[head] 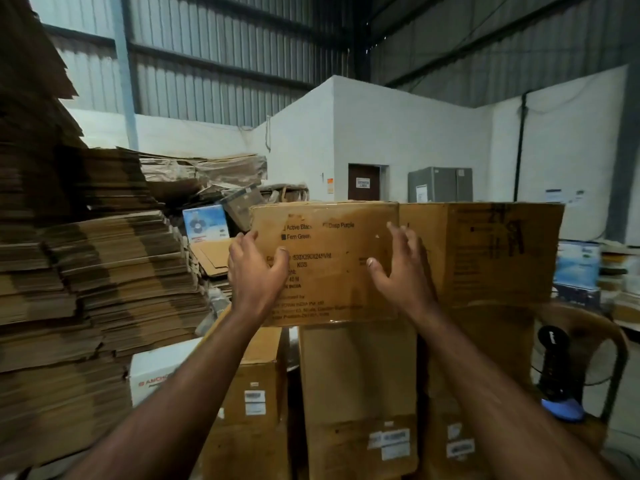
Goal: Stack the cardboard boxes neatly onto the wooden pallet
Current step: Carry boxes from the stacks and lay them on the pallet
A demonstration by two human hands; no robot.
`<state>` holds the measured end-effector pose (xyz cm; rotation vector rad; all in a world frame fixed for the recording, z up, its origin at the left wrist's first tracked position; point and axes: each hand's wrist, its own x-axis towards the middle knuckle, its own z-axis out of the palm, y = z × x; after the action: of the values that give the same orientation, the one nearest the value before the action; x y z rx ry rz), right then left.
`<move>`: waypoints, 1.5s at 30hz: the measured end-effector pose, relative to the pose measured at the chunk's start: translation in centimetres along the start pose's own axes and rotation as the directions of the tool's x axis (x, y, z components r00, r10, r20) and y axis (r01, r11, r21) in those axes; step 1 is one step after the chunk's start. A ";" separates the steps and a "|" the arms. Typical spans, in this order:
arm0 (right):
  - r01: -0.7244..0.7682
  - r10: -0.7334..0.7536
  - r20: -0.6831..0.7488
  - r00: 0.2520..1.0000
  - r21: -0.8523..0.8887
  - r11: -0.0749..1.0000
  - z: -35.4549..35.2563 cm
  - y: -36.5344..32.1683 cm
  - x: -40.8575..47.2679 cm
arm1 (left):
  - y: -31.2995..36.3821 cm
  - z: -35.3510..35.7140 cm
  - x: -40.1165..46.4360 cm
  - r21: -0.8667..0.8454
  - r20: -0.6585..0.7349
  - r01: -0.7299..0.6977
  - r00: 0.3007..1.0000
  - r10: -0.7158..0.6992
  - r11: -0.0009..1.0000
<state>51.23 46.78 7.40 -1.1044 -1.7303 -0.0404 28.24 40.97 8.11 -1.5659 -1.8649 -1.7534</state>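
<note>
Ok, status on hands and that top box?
Left hand grips the top box at its left edge. Right hand open, flat on its front. Nothing blocking.

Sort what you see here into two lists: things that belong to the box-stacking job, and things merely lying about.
Part of the job:
- top cardboard box, on the stack
- left hand on its left edge
- right hand flat on its front
- boxes beneath

Lying about:
- flattened cardboard piles
- brown chair
- white carton
- brown door
</note>
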 end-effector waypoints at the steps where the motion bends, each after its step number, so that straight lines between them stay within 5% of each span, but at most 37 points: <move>1: -0.037 0.037 -0.001 0.999 0.022 0.999 0.1 -0.1 1.0 | 0.0 0.2 1.1 0.013 -0.035 0.003 0.999 -0.002 1.000; 5: -0.191 0.182 0.066 0.981 0.164 0.968 0.2 -0.1 4.5 | 0.9 0.6 4.7 -0.195 0.044 0.185 0.983 -0.180 0.963; 9: -0.421 0.383 0.178 0.906 0.451 0.787 0.1 0.4 6.2 | 1.0 1.2 5.2 -0.462 0.330 0.490 0.869 -0.369 0.739; 13: -0.536 0.423 0.333 0.843 0.465 0.704 1.4 2.3 6.1 | -1.0 2.4 4.7 -0.434 0.391 0.507 0.851 -0.352 0.744; 20: -0.545 0.417 0.353 0.838 0.482 0.687 3.4 4.3 4.9 | -3.9 3.0 3.5 -0.399 0.424 0.499 0.844 -0.328 0.769; 25: -0.546 0.471 0.301 0.829 0.616 0.568 4.5 3.9 4.2 | -3.2 3.0 2.5 -0.482 0.473 0.547 0.820 -0.323 0.684; 28: -0.474 0.506 0.178 0.844 0.688 0.549 5.1 3.3 3.9 | -2.0 3.5 1.7 -0.540 0.376 0.539 0.842 -0.388 0.646; 31: -0.362 0.520 -0.035 0.853 0.678 0.640 5.6 2.2 3.1 | -0.8 4.5 0.9 -0.610 0.169 0.495 0.844 -0.509 0.619; 35: -0.287 0.498 -0.205 0.842 0.611 0.738 5.0 0.6 2.3 | -0.6 3.9 0.6 -0.579 -0.040 0.404 0.853 -0.520 0.708; 45: -0.207 0.400 -0.331 0.855 0.490 0.847 3.1 -7.9 0.1 | -1.6 -4.3 0.5 -0.617 -0.207 0.266 0.853 -0.478 0.741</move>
<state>43.58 43.86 9.57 -0.9363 -1.0790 0.2863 24.66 38.22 8.78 -0.8964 -1.6356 -2.7673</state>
